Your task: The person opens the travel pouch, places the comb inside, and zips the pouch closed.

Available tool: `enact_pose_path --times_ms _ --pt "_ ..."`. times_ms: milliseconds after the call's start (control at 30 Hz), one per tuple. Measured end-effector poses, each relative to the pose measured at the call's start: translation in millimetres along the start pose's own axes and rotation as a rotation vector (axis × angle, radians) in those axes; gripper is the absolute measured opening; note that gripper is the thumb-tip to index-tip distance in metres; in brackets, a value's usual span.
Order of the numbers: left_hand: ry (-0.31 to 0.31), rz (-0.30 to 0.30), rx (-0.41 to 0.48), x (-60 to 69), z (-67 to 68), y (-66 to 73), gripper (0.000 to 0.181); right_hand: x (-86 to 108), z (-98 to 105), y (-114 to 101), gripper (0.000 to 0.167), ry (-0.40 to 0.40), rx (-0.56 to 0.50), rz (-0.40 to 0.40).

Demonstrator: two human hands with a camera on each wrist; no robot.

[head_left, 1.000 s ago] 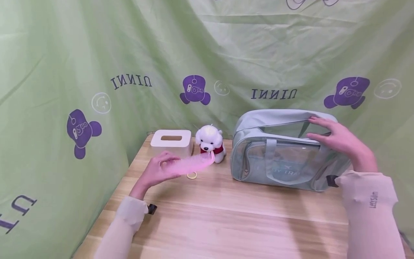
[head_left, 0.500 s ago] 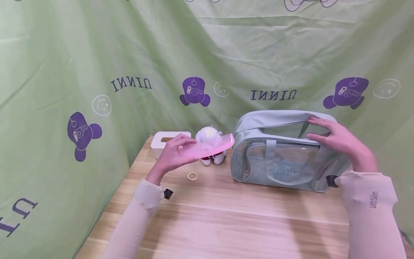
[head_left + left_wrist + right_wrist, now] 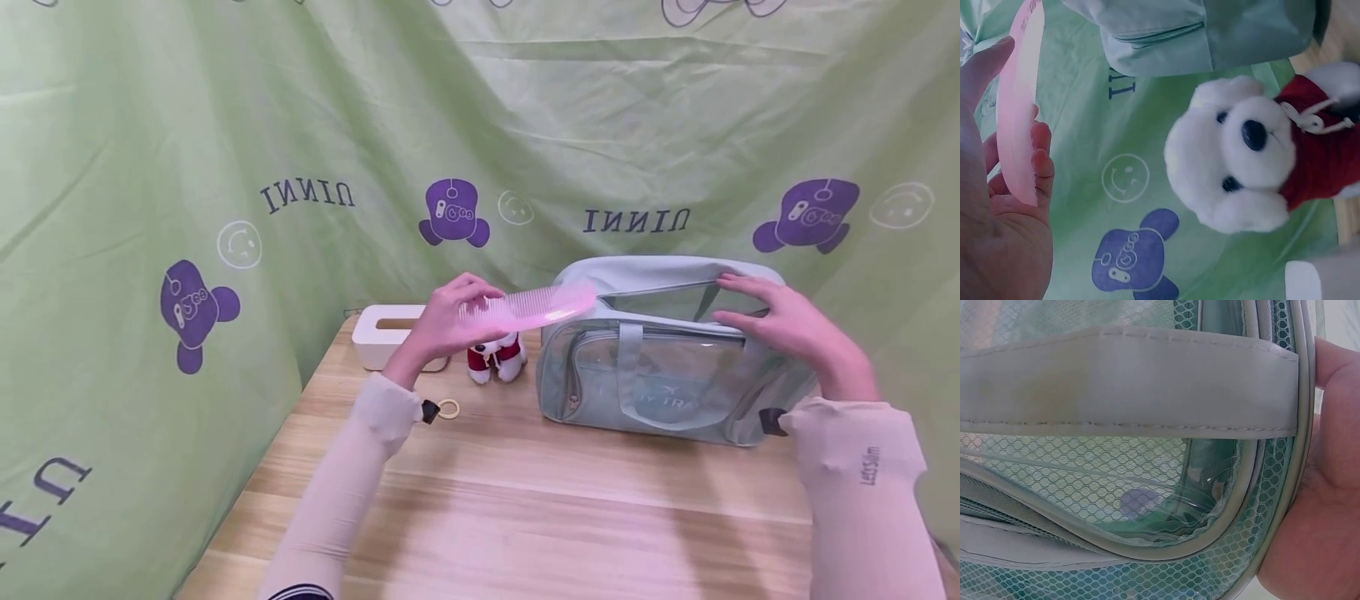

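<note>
My left hand (image 3: 450,321) holds a pink comb (image 3: 536,307) by one end, its teeth upward, with the far tip over the left end of a pale green travel bag (image 3: 577,350). In the left wrist view the thumb lies against the comb (image 3: 1017,106) with fingers behind it. The bag stands upright with its top unzipped and clear panels in front. My right hand (image 3: 795,329) rests on the bag's top right end, fingers and thumb spread straight across the opening. In the right wrist view the palm (image 3: 1335,462) lies along the bag's rim.
A white plush dog (image 3: 1229,156) in a red top sits left of the bag, partly covered by the left hand and comb in the head view. Beside it stands a white tissue box (image 3: 371,337). A small yellow ring (image 3: 448,409) lies on the wooden table (image 3: 540,517).
My left hand has carried the comb up and to the right, from in front of the plush dog to the bag's left end. The right hand and the bag have stayed put.
</note>
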State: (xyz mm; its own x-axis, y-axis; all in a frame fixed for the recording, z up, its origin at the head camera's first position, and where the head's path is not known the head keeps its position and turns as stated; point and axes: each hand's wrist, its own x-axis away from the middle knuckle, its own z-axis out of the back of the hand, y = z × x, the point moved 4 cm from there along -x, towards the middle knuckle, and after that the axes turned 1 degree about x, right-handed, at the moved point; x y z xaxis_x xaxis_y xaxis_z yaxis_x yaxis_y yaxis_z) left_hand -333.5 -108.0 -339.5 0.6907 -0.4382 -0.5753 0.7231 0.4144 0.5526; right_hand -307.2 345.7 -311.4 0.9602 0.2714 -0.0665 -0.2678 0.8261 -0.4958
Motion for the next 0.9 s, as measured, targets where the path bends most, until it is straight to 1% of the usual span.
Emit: enact_pose_path --times_ms 100,167,267,400,533,700,900 --pt "0.01 -0.005 0.025 -11.2 -4.8 2.5 0.051 -0.4 -0.3 -0.3 0.073 0.002 -0.002 0.003" --pt "0.013 -0.019 0.033 -19.5 -9.7 5.9 0.052 0.1 -0.1 -0.5 0.073 0.004 0.001 0.0" --pt "0.018 -0.022 0.05 -30.5 -18.9 10.6 0.053 0.4 0.0 -0.2 0.073 0.004 0.004 -0.007" --pt "0.006 -0.015 0.072 -42.2 -32.3 16.3 0.054 0.8 0.6 0.2 0.074 0.002 0.0 -0.008" --pt "-0.02 -0.022 0.07 -51.7 -44.8 21.1 0.054 0.9 0.0 0.3 0.073 0.012 0.002 0.0" --pt "-0.037 -0.038 0.041 -61.2 -57.9 26.1 0.052 0.1 0.1 -1.0 0.073 0.014 0.009 -0.005" --pt "-0.078 -0.019 -0.001 -69.6 -69.3 30.3 0.048 -0.3 0.5 -1.1 0.073 0.007 0.016 -0.013"
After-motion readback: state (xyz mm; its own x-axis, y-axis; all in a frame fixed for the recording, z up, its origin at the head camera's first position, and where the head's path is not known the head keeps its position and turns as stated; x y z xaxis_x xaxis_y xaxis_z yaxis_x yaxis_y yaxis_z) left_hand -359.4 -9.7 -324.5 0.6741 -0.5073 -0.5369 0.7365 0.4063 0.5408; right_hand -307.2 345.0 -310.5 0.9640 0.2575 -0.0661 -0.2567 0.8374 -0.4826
